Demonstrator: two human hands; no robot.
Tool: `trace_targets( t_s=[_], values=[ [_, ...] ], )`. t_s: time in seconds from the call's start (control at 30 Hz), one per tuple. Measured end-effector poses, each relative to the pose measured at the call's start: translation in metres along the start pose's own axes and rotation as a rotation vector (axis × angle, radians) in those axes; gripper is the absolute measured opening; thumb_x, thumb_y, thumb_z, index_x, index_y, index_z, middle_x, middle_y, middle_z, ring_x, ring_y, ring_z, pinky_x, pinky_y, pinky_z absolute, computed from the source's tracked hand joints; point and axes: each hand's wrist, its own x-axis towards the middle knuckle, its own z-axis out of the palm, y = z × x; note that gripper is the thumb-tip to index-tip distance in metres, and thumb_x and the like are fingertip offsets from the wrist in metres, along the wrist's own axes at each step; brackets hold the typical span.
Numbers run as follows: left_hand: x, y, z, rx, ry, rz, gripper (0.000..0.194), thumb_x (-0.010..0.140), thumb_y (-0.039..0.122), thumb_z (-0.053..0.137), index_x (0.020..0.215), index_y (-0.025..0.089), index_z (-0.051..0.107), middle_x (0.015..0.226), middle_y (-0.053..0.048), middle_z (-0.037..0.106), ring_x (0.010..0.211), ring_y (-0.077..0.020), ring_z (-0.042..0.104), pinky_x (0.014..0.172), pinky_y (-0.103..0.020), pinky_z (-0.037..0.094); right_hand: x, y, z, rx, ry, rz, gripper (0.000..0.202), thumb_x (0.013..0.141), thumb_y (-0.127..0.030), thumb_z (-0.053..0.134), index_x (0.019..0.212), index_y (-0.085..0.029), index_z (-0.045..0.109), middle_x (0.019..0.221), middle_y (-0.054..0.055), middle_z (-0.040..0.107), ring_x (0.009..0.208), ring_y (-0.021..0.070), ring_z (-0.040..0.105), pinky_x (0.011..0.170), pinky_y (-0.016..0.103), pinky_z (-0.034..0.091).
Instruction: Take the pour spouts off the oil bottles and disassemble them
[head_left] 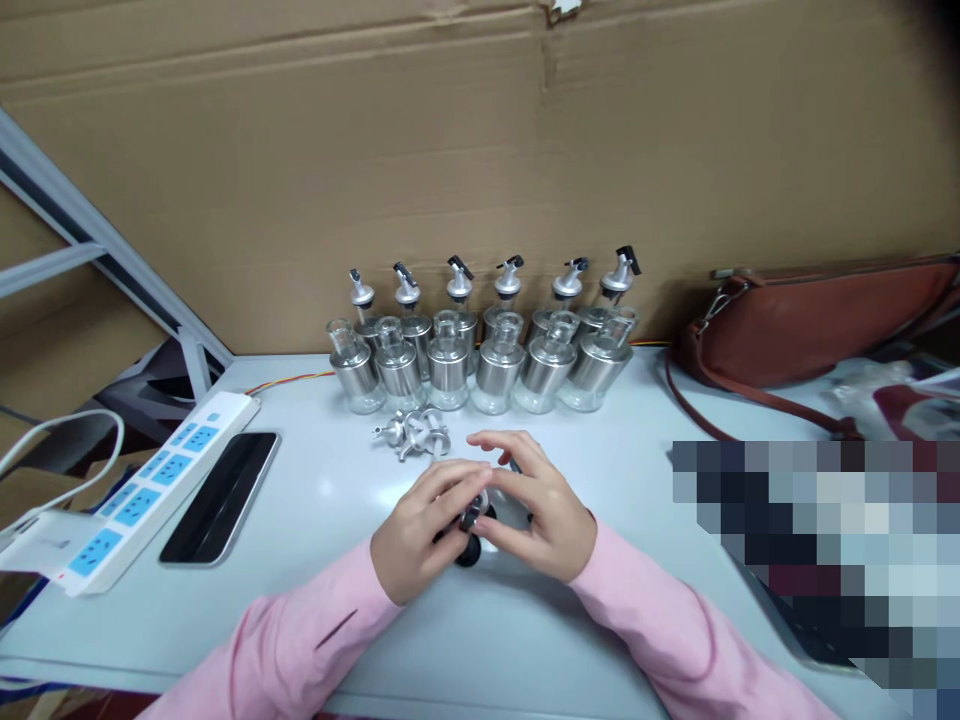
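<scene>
Both my hands meet over the middle of the white table. My left hand (431, 525) has its fingers curled round a small dark and silver part (470, 513). The thumb and fingertips of my right hand (541, 508) press on the same part from the other side. Just below it, a round black piece (469, 551) shows between the hands; more black bits are partly hidden under my right palm. Beyond my left hand lies a pile of silver pourer parts (416, 432). A front row of open glass and steel bottles (499, 365) stands behind, with pourer-topped bottles (460, 285) at their back.
At the left are a power strip (161, 485) with a plugged-in charger and a black phone (220, 498). A brown bag (817, 325) with a strap sits at the back right, near a blurred-out area. Cardboard (450, 150) rises behind the table (315, 520).
</scene>
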Motion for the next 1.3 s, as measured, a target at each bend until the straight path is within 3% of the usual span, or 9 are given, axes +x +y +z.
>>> trace_targets(
  t_s=[0.1, 0.2, 0.3, 0.4, 0.7, 0.9, 1.03, 1.3],
  values=[
    [-0.001, 0.0, 0.0, 0.054, 0.061, 0.041, 0.047, 0.085, 0.005, 0.041, 0.129, 0.019, 0.037, 0.119, -0.013, 0.048, 0.114, -0.0213, 0.044, 0.095, -0.038, 0.041, 0.0, 0.001, 0.0, -0.049, 0.008, -0.033, 0.025, 0.078, -0.034, 0.057, 0.094, -0.015, 0.059, 0.112, 0.014, 0.052, 0.099, 0.0249, 0.048, 0.077, 0.041, 0.046],
    [-0.001, 0.001, -0.003, 0.112, 0.106, 0.012, 0.037, 0.083, 0.008, 0.047, 0.119, 0.017, 0.047, 0.107, -0.011, 0.052, 0.101, -0.0195, 0.05, 0.083, -0.031, 0.046, 0.0, 0.001, -0.001, -0.145, 0.033, -0.091, 0.038, 0.075, -0.04, 0.06, 0.103, -0.015, 0.055, 0.11, 0.015, 0.053, 0.098, 0.0265, 0.049, 0.077, 0.043, 0.045],
    [0.0, 0.002, -0.006, 0.18, 0.149, -0.014, 0.02, 0.078, 0.01, 0.05, 0.097, 0.015, 0.057, 0.088, -0.006, 0.051, 0.077, -0.0144, 0.052, 0.064, -0.025, 0.047, -0.001, 0.001, -0.003, -0.211, 0.116, -0.141, 0.053, 0.071, -0.044, 0.064, 0.111, -0.013, 0.048, 0.106, 0.015, 0.054, 0.096, 0.026, 0.051, 0.076, 0.042, 0.045],
    [0.002, 0.005, -0.007, 0.247, 0.184, -0.008, 0.004, 0.074, 0.016, 0.049, 0.073, 0.015, 0.053, 0.074, -0.003, 0.047, 0.062, -0.0122, 0.046, 0.054, -0.024, 0.041, -0.002, -0.001, -0.005, -0.24, 0.162, -0.199, 0.05, 0.069, -0.04, 0.066, 0.109, -0.015, 0.049, 0.104, 0.014, 0.053, 0.095, 0.0246, 0.052, 0.076, 0.039, 0.045],
    [0.003, 0.006, -0.005, 0.275, 0.109, -0.001, 0.024, 0.083, 0.025, 0.035, 0.061, 0.017, 0.041, 0.059, -0.002, 0.043, 0.055, -0.0137, 0.035, 0.052, -0.028, 0.032, 0.0, -0.007, -0.003, -0.258, 0.136, -0.274, 0.035, 0.071, -0.03, 0.061, 0.101, -0.012, 0.054, 0.092, 0.012, 0.06, 0.084, 0.0224, 0.054, 0.068, 0.037, 0.046],
    [0.004, 0.005, -0.005, 0.263, 0.032, 0.015, 0.045, 0.091, 0.047, 0.022, 0.06, 0.018, 0.037, 0.055, 0.0, 0.037, 0.052, -0.0139, 0.032, 0.049, -0.028, 0.027, 0.002, -0.009, -0.002, -0.229, 0.123, -0.297, 0.036, 0.074, -0.037, 0.06, 0.1, -0.011, 0.055, 0.086, 0.012, 0.064, 0.08, 0.0222, 0.055, 0.065, 0.036, 0.046],
    [0.003, 0.002, -0.004, 0.287, -0.003, 0.033, 0.051, 0.084, 0.062, 0.03, 0.063, 0.017, 0.039, 0.057, 0.0, 0.04, 0.052, -0.0134, 0.034, 0.049, -0.027, 0.028, 0.003, -0.008, -0.002, -0.249, 0.126, -0.3, 0.034, 0.078, -0.038, 0.058, 0.098, -0.01, 0.056, 0.084, 0.012, 0.065, 0.08, 0.0215, 0.055, 0.066, 0.035, 0.047],
    [0.002, 0.008, -0.001, 0.203, -0.035, -0.072, 0.042, 0.089, 0.05, 0.027, 0.065, 0.017, 0.038, 0.06, -0.001, 0.041, 0.056, -0.0139, 0.038, 0.051, -0.025, 0.032, 0.006, -0.014, 0.001, -0.397, 0.093, -0.333, 0.043, 0.093, -0.034, 0.027, 0.09, -0.005, 0.059, 0.084, 0.015, 0.064, 0.08, 0.023, 0.05, 0.071, 0.039, 0.045]
  ],
)
